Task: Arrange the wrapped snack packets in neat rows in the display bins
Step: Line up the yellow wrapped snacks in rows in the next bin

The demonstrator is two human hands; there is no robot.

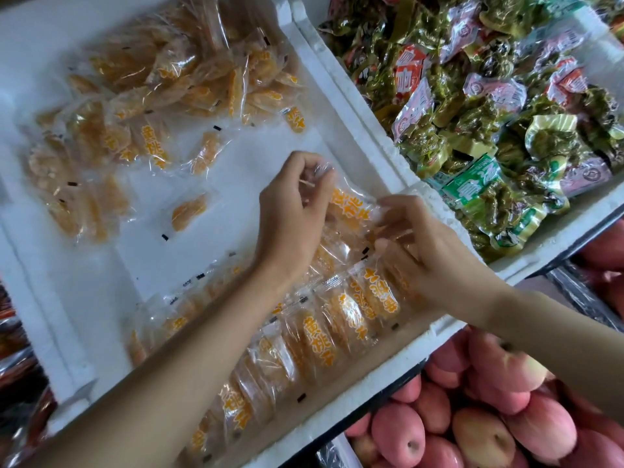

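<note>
A white foam bin point(371, 153) holds clear packets of yellow peach slices. A loose heap of packets point(162, 86) fills its far left part, and one single packet point(188, 212) lies alone in the middle. Along the near wall, a neat row of overlapping packets point(324, 329) stands on edge. My left hand point(293, 211) pinches the clear upper end of a packet point(347, 206) at the right end of the row. My right hand point(425, 251) pinches the other edge of that same packet, fingers curled over the row's end.
A second foam bin point(553, 244) to the right is full of green pickled-vegetable packets point(499, 123). Pink apples point(486, 420) are piled below at the lower right. Dark red wrapped goods point(17, 366) show at the left edge.
</note>
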